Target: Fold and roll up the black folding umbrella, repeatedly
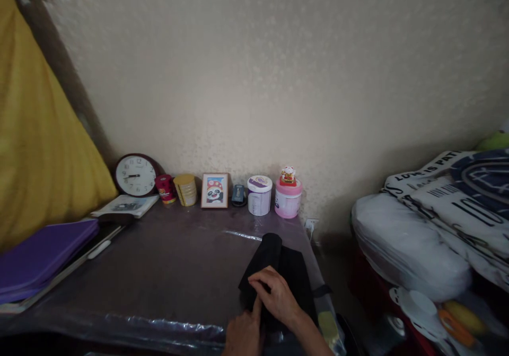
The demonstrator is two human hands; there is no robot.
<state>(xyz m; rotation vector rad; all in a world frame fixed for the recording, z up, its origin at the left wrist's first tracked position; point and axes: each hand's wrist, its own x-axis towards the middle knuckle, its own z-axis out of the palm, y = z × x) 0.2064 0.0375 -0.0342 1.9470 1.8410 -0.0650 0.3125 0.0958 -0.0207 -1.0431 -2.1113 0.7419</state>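
Observation:
A piece of black cloth [296,271] lies at the right end of the table, with a rolled or folded part [271,244] standing up at its back. My right hand [278,298] is over the cloth, thumb and forefinger pinched together at its left side. Just below and to the left, my left hand [243,333] has its forefinger pointing up under the right hand. Its other fingers are curled and partly hidden, so what they grip is unclear. Some of the cloth is covered by both hands.
Along the wall stand a clock [137,175], a red can [165,189], a yellow tub [185,190], a framed panda picture [214,191], a white-lidded tub [260,197] and a pink tub [288,202]. Purple folders [47,255] lie left. Bedding [405,239] is piled right, beyond the table edge.

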